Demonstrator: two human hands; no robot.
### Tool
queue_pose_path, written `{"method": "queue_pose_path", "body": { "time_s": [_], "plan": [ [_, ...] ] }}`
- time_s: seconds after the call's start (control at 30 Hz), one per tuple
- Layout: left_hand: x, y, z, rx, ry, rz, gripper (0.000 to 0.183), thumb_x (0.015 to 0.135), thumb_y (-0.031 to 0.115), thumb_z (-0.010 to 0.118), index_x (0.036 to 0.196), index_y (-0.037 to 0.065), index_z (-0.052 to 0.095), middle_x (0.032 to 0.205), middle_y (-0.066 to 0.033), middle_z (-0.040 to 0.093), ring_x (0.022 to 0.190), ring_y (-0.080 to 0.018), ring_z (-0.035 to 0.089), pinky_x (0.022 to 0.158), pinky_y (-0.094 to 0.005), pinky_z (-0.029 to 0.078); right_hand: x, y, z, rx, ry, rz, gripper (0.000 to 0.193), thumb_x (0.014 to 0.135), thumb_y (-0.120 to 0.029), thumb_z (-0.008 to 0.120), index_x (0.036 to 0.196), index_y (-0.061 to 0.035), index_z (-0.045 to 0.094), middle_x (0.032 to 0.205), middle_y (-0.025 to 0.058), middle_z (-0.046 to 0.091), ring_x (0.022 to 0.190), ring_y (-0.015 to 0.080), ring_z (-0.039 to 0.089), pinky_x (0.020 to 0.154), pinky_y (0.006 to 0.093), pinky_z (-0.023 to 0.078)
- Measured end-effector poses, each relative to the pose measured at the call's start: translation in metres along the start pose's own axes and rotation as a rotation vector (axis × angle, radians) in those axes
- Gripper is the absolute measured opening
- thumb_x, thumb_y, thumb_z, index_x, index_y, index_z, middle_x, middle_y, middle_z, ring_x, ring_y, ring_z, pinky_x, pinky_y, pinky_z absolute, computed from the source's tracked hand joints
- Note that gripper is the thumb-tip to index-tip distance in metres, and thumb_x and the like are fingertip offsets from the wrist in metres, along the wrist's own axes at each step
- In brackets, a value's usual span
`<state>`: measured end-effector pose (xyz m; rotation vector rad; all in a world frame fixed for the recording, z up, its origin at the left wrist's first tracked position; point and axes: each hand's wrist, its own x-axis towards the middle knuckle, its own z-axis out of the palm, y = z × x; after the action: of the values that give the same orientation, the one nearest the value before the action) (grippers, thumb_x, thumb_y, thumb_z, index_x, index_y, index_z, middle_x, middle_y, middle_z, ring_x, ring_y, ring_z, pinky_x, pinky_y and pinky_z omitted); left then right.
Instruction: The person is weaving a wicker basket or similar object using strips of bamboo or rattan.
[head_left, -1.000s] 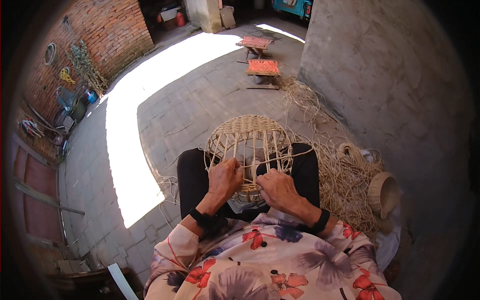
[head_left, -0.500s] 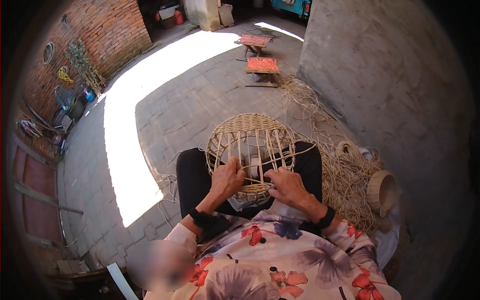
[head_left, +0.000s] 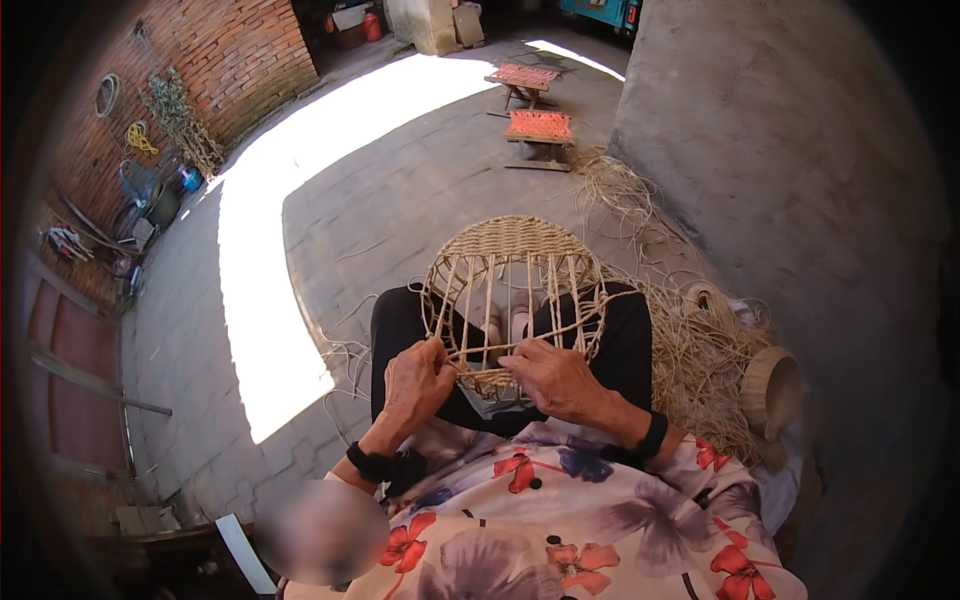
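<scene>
A round, partly woven cord seat or basket [head_left: 515,238] rests between my knees. Its far part is closely woven. Toward me, lengthwise cords run over an open frame, and my shoes show through the gaps. My left hand [head_left: 415,383] is closed at the left near edge of the piece, its fingertips pinching a cord. At the near middle, my right hand [head_left: 562,380] is closed on a straw-coloured cord [head_left: 480,350] that stretches across toward my left hand. Part of this cord trails off past the right rim. My fingertips partly hide the grip.
A tangled heap of cord [head_left: 700,360] lies right of my leg, beside a small woven basket [head_left: 770,390]. Two low stools with red woven seats [head_left: 540,126] stand ahead. A grey wall [head_left: 780,150] rises on the right, a brick wall [head_left: 220,70] at far left.
My left hand has moved left to the side of the woven piece. My right hand has shifted left toward its middle. The cord now spans between them, and the whole view has shifted slightly.
</scene>
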<state>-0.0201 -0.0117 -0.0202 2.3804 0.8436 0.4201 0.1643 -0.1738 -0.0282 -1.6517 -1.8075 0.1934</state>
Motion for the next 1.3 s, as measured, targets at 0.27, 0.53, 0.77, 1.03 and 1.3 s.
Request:
{"method": "queue_pose_path", "body": {
  "time_s": [0.27, 0.53, 0.77, 1.03, 1.3],
  "plan": [
    [0.06, 0.007, 0.006, -0.316, 0.051, 0.167, 0.011, 0.082, 0.007, 0.063, 0.089, 0.0, 0.068, 0.073, -0.0174, 0.068, 0.065, -0.0287, 0.069, 0.062, -0.038, 0.053, 0.009, -0.012, 0.011, -0.166, -0.102, -0.094, 0.03, 0.079, -0.015, 0.071, 0.104, -0.0019, 0.061, 0.092, 0.0118, 0.053, 0.087, 0.0298, 0.061, 0.069, 0.041, 0.053],
    [0.085, 0.013, 0.026, -0.085, -0.145, 0.26, 0.027, 0.081, 0.01, 0.064, 0.107, 0.008, 0.068, 0.075, -0.0138, 0.071, 0.069, -0.0299, 0.071, 0.067, -0.0399, 0.056, 0.019, -0.007, 0.006, -0.105, -0.313, 0.146, 0.027, 0.077, -0.021, 0.072, 0.099, -0.0054, 0.068, 0.099, 0.014, 0.054, 0.088, 0.0321, 0.064, 0.073, 0.0441, 0.053],
    [0.079, 0.007, 0.024, -0.163, -0.605, 0.215, 0.058, 0.084, -0.002, 0.05, 0.139, 0.017, 0.046, 0.072, -0.0137, 0.068, 0.056, -0.0252, 0.069, 0.056, -0.0358, 0.056, 0.019, -0.007, 0.011, -0.067, -0.307, 0.172, 0.026, 0.08, -0.024, 0.07, 0.102, -0.0108, 0.071, 0.098, 0.0139, 0.054, 0.088, 0.0327, 0.064, 0.074, 0.0462, 0.052],
    [0.039, -0.009, -0.02, -0.869, -0.549, -0.206, 0.037, 0.095, 0.009, 0.055, 0.131, 0.012, 0.054, 0.071, 0.0021, 0.059, 0.049, -0.0048, 0.047, 0.042, -0.0201, 0.033, 0.011, -0.004, 0.015, -0.029, -0.126, 0.084, 0.038, 0.078, -0.018, 0.073, 0.114, -0.0127, 0.062, 0.095, 0.0119, 0.053, 0.088, 0.0312, 0.064, 0.07, 0.0429, 0.052],
    [-0.01, -0.068, -0.041, -1.272, -0.423, -0.439, 0.025, 0.098, 0.013, 0.06, 0.122, 0.009, 0.058, 0.073, 0.0055, 0.051, 0.05, 0.0003, 0.031, 0.043, -0.0172, 0.022, 0.02, -0.009, 0.009, -0.095, -0.227, -0.016, 0.034, 0.079, -0.015, 0.072, 0.111, -0.0133, 0.06, 0.095, 0.0108, 0.053, 0.081, 0.0314, 0.065, 0.063, 0.0438, 0.052]
  ]
}}
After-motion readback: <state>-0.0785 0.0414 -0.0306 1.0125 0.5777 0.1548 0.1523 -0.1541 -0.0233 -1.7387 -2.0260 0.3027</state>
